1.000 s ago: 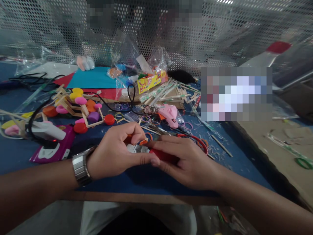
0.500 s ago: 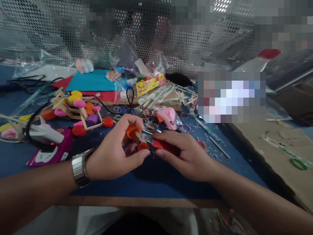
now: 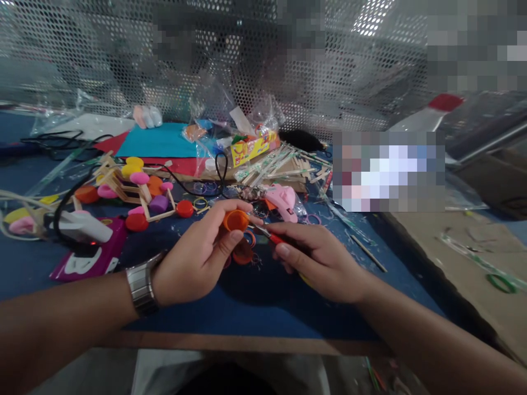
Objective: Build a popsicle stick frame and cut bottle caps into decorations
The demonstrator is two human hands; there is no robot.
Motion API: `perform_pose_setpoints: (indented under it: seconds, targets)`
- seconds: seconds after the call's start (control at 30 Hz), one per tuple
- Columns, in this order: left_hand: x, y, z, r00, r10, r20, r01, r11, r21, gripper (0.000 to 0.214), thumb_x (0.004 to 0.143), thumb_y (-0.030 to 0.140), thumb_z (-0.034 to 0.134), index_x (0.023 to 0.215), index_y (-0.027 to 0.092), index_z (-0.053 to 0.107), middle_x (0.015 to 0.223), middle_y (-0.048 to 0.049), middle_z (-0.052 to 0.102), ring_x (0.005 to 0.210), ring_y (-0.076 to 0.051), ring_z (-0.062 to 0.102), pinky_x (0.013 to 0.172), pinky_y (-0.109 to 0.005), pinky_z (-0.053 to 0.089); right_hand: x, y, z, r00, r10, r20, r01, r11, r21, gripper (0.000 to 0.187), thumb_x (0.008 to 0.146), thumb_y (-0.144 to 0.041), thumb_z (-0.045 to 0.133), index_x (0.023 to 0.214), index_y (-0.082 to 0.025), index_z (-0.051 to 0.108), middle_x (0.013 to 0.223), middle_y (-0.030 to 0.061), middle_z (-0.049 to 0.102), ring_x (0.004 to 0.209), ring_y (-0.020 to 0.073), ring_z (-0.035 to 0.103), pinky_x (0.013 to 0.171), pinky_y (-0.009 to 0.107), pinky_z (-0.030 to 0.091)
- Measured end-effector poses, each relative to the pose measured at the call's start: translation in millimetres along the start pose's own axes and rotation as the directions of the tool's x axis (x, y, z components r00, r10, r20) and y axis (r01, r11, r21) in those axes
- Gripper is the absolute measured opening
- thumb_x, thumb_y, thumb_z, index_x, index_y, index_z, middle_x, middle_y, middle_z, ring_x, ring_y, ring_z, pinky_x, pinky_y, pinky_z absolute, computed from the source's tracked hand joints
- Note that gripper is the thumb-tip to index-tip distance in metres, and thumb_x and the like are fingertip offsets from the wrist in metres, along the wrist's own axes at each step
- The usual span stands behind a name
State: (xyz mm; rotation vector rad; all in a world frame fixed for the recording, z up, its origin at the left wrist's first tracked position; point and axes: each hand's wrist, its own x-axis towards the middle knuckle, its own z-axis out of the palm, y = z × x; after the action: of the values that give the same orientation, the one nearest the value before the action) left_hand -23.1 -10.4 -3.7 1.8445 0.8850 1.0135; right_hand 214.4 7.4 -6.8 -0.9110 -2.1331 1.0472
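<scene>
My left hand is closed on an orange bottle cap, pinched between thumb and fingers just above the blue table. My right hand grips a red-handled cutter whose metal tip points left at the cap. A second orange cap lies on the table under the two hands. A steel watch sits on my left wrist.
A frame of wooden sticks with coloured caps lies at the left, by a white plug on a purple card. Behind the hands are a pink glue gun, a pile of sticks, plastic bags, coloured paper and a mesh wall. Brown cardboard lies at the right.
Both hands have risen off the table. The left hand has lifted an orange cap, and the right hand has turned the cutter so that its tip meets the cap.
</scene>
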Motion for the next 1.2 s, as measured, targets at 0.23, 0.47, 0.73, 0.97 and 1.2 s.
perform_pose_setpoints:
  seconds: [0.23, 0.47, 0.73, 0.97, 1.2]
  targets:
    - [-2, 1, -2.1, 0.998, -0.018, -0.056, 0.025, 0.991, 0.129, 0.039, 0.11, 0.042, 0.036, 0.138, 0.02, 0.05, 0.077, -0.002, 0.065, 0.067, -0.02, 0.064, 0.065, -0.032, 0.052, -2, 2, 1, 0.999, 0.045, 0.0, -0.044, 0.998, 0.048, 0.038, 0.105, -0.04, 0.053, 0.126, -0.011, 0.066, 0.075, 0.0028, 0.068, 0.054, 0.0108, 0.061, 0.05, 0.021, 0.048]
    - [-3, 1, -0.4, 0.998, -0.042, -0.044, 0.045, 0.996, 0.078, 0.035, 0.107, 0.042, 0.042, 0.132, 0.019, 0.05, 0.094, -0.0064, 0.065, 0.074, -0.018, 0.062, 0.067, -0.032, 0.052, 4, -6, 0, 0.999, -0.046, 0.012, 0.046, 0.997, -0.069, 0.029, 0.105, -0.032, 0.051, 0.112, -0.014, 0.072, 0.069, 0.0003, 0.065, 0.051, 0.0105, 0.058, 0.052, 0.023, 0.045]
    - [-1, 3, 1.7, 0.998, -0.058, -0.028, 0.06, 0.996, 0.073, 0.013, 0.103, 0.027, 0.052, 0.112, 0.02, 0.047, 0.08, -0.0002, 0.066, 0.066, -0.015, 0.065, 0.06, -0.028, 0.05, 6, -10, 0, 0.984, -0.18, 0.014, 0.18, 0.975, -0.13, 0.023, 0.105, -0.029, 0.052, 0.101, -0.016, 0.071, 0.081, 0.0044, 0.066, 0.072, 0.015, 0.065, 0.069, 0.027, 0.049]
    - [-2, 1, 1.1, 0.999, -0.035, 0.012, 0.033, 0.994, 0.104, 0.019, 0.106, 0.03, 0.048, 0.12, 0.018, 0.046, 0.079, -0.0003, 0.068, 0.071, -0.016, 0.067, 0.059, -0.026, 0.047, 1, -13, -2, 0.941, 0.236, 0.242, -0.287, 0.935, 0.207, 0.044, 0.105, -0.054, 0.045, 0.085, -0.018, 0.058, 0.057, -0.0026, 0.058, 0.041, 0.0089, 0.051, 0.039, 0.018, 0.037]
    - [-2, 2, -0.2, 0.999, -0.009, 0.038, 0.006, 0.997, 0.082, 0.019, 0.106, 0.031, 0.047, 0.121, 0.02, 0.044, 0.088, -0.0025, 0.066, 0.073, -0.016, 0.066, 0.057, -0.026, 0.046, 0, -10, -2, 0.859, 0.339, 0.385, -0.483, 0.787, 0.384, 0.05, 0.1, -0.065, 0.05, 0.083, -0.018, 0.056, 0.052, -0.002, 0.061, 0.034, 0.0076, 0.049, 0.034, 0.015, 0.038]
